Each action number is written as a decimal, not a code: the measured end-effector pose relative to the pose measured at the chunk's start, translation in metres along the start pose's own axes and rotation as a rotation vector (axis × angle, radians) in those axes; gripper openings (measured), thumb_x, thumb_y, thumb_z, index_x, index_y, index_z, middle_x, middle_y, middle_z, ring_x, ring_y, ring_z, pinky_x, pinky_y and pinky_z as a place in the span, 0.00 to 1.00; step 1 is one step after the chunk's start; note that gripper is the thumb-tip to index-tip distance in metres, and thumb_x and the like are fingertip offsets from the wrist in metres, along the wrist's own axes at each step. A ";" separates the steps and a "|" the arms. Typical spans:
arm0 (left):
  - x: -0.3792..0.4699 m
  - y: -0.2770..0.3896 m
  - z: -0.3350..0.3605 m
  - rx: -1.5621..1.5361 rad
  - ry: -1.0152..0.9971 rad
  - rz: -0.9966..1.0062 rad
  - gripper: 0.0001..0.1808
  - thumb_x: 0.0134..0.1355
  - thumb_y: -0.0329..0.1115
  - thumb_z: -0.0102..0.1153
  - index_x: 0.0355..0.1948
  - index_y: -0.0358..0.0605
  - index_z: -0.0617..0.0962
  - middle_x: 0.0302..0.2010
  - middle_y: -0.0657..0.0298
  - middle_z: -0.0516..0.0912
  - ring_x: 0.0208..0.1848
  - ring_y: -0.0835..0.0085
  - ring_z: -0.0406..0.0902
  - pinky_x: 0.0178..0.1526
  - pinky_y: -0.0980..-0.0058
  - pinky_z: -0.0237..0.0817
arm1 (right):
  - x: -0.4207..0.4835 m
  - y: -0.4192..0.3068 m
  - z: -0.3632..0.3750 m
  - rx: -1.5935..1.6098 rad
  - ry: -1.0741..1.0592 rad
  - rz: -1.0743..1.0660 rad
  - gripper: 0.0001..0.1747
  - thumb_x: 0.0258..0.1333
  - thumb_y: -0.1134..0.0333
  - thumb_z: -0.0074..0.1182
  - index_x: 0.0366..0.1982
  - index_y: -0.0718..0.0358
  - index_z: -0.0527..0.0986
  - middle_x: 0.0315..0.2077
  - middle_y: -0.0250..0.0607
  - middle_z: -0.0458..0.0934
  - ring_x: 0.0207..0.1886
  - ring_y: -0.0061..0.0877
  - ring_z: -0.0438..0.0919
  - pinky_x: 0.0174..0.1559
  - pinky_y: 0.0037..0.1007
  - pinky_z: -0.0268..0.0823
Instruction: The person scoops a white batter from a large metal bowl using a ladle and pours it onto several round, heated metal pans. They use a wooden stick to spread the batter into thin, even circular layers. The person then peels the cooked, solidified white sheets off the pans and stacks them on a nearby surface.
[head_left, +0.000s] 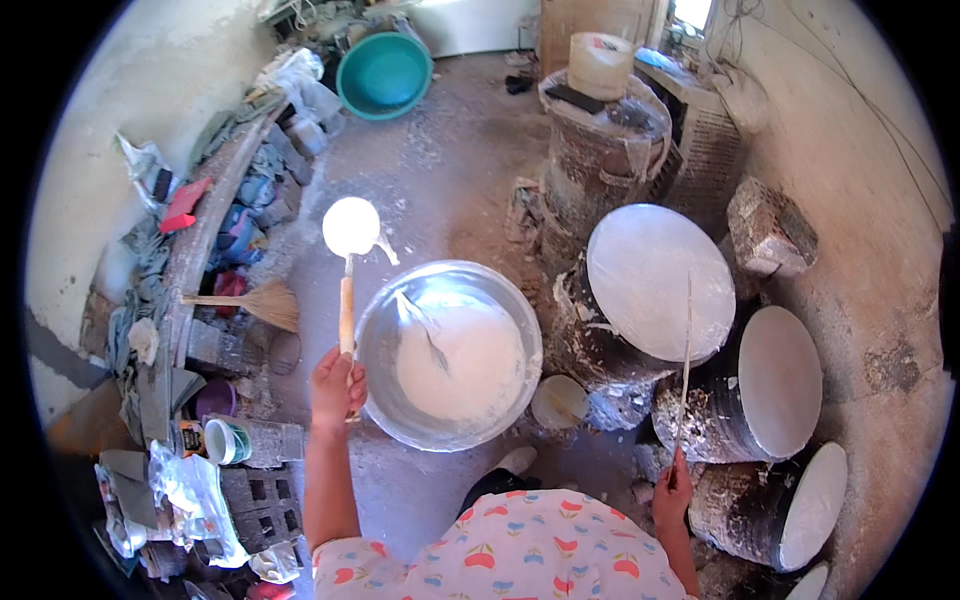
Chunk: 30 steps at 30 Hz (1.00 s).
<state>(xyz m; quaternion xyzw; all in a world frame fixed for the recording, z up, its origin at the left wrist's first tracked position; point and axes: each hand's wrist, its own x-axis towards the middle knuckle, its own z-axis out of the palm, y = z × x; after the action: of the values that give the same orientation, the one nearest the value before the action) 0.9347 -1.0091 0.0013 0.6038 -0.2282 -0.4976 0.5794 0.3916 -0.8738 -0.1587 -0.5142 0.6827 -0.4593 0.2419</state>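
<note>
My left hand grips the wooden handle of a ladle. Its round bowl, bright white, is held out beyond the left rim of a wide metal basin. Pale white liquid fills the basin's bottom, and a whisk-like or spoon-like utensil leans in it. A long thin stick is in my right hand. Its far end passes over the round white top of a dark, crusted drum; whether it touches cannot be told.
More drums with round pale tops line the right side. Behind stands a tall crusted barrel bearing a plastic tub. A green basin lies at the back. A straw broom, hollow blocks and clutter crowd the left.
</note>
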 end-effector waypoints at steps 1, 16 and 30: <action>-0.018 0.021 0.004 0.075 -0.019 0.050 0.08 0.68 0.32 0.44 0.44 0.42 0.73 0.21 0.68 0.70 0.12 0.83 0.62 0.11 0.82 0.52 | 0.004 0.003 0.002 -0.006 0.032 -0.034 0.31 0.54 0.85 0.46 0.62 0.66 0.67 0.44 0.35 0.78 0.33 0.14 0.69 0.38 0.17 0.65; -0.070 -0.057 -0.006 -0.277 -0.205 -0.410 0.12 0.66 0.31 0.44 0.47 0.35 0.72 0.19 0.67 0.66 0.13 0.83 0.58 0.12 0.84 0.49 | 0.031 -0.014 0.013 -0.070 -0.159 -0.149 0.28 0.55 0.81 0.50 0.60 0.65 0.69 0.48 0.46 0.79 0.41 0.20 0.78 0.43 0.21 0.69; -0.041 -0.022 0.075 0.096 -0.323 -0.411 0.09 0.66 0.29 0.44 0.45 0.38 0.72 0.21 0.65 0.70 0.14 0.82 0.61 0.13 0.81 0.52 | 0.030 -0.068 0.015 -0.353 -0.244 -0.277 0.36 0.43 0.78 0.55 0.58 0.45 0.72 0.25 0.42 0.70 0.27 0.39 0.73 0.30 0.39 0.67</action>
<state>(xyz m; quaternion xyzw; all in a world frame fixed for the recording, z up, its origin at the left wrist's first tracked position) 0.8468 -1.0049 0.0076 0.5772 -0.2136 -0.6833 0.3929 0.4260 -0.9103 -0.1023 -0.6886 0.6413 -0.2964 0.1637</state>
